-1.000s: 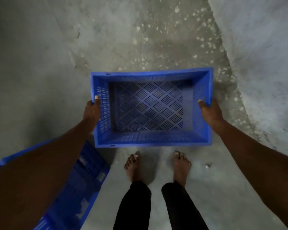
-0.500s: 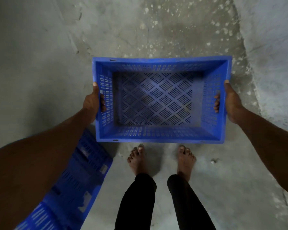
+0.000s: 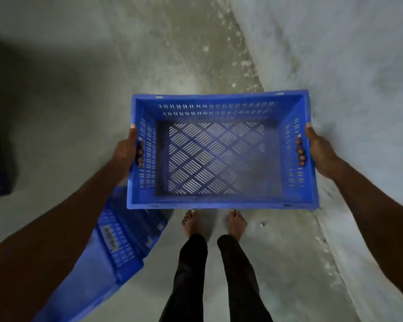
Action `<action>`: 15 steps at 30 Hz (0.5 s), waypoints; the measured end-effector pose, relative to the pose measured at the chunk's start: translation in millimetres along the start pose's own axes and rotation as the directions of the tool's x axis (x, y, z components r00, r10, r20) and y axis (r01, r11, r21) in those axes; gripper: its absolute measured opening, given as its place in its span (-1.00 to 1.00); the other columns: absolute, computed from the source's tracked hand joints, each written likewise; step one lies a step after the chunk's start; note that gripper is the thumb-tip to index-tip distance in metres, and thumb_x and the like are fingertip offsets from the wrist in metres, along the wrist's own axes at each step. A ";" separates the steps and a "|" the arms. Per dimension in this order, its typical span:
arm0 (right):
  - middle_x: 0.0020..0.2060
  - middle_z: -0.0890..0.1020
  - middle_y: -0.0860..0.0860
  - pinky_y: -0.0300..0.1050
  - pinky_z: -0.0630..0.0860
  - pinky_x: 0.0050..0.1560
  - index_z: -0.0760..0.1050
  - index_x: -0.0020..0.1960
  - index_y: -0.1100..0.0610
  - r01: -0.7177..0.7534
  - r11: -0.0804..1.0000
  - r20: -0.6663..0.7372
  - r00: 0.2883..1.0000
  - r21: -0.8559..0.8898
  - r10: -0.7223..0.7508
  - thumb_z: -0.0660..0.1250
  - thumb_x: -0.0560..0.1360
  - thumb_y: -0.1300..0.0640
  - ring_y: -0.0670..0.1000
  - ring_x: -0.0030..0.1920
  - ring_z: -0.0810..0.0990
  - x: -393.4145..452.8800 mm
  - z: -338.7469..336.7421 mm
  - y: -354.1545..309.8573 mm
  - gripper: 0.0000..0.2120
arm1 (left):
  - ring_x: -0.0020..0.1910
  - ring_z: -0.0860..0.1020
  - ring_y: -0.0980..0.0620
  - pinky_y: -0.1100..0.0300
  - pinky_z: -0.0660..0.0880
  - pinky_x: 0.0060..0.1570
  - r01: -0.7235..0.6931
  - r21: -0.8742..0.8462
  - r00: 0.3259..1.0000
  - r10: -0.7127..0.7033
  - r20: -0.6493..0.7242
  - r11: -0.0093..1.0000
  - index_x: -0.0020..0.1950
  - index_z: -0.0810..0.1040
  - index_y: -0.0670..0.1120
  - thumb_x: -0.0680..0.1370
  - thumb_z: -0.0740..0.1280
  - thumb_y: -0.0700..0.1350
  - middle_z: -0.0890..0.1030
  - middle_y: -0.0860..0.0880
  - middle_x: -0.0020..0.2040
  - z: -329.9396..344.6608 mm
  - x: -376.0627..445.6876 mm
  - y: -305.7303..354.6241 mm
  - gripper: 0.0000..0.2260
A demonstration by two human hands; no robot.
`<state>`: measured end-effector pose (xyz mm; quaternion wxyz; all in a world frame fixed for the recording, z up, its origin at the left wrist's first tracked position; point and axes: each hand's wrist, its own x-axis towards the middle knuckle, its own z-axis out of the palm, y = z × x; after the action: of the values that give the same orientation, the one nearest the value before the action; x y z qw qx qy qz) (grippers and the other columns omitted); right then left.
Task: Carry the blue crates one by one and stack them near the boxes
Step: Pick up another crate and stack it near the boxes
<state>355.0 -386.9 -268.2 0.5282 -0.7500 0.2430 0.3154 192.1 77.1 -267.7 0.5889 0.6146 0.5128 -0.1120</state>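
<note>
pale label on second blue crate (image 3: pixel 116 247), print blurred, nothing legible

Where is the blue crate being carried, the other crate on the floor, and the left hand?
carried crate (image 3: pixel 221 201), head view, near rim
floor crate (image 3: pixel 116 247), head view, slotted side wall
left hand (image 3: pixel 126 149), head view, back of hand

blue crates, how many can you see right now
2: one blue crate held up in both hands, another blue crate on the floor at lower left, partly hidden by the left arm. More may lie outside the view.
</note>
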 end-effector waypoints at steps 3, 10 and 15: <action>-0.47 0.38 0.01 -0.14 0.34 -0.52 0.41 -0.20 0.09 0.065 0.998 -0.011 0.998 0.017 -0.065 0.15 0.49 -0.47 -0.01 -0.54 0.30 -87.8 -37.9 -62.9 -0.40 | -0.56 0.33 0.04 0.19 0.34 -0.51 -0.070 -0.010 0.997 0.070 0.028 0.997 -0.29 0.42 -0.07 0.50 0.17 0.47 0.39 -0.01 -0.45 -23.6 -92.0 61.1 -0.40; -0.50 0.38 -0.02 -0.16 0.32 -0.50 0.42 -0.18 0.11 0.181 0.981 -0.067 0.982 0.076 -0.176 0.18 0.37 -0.51 -0.03 -0.54 0.30 -270.3 -111.1 -130.9 -0.35 | -0.57 0.32 0.03 0.20 0.34 -0.50 -0.223 -0.038 0.974 0.223 0.021 0.974 -0.28 0.44 -0.08 0.46 0.20 0.50 0.40 -0.01 -0.47 -60.7 -266.1 138.1 -0.38; -0.48 0.42 0.04 -0.07 0.46 -0.43 0.45 -0.17 0.15 0.194 0.962 -0.120 0.978 0.192 -0.173 0.18 0.45 -0.42 0.04 -0.51 0.45 -358.5 -135.5 -115.3 -0.40 | -0.61 0.28 0.07 0.27 0.28 -0.59 -0.276 -0.018 0.959 0.277 0.068 0.961 -0.27 0.42 -0.07 0.49 0.17 0.49 0.37 0.01 -0.48 -71.5 -319.3 155.8 -0.39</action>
<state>219.9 -466.5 100.0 0.6155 -0.7268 0.2301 0.2000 134.1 12.1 84.0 0.6189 0.6734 0.4015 -0.0477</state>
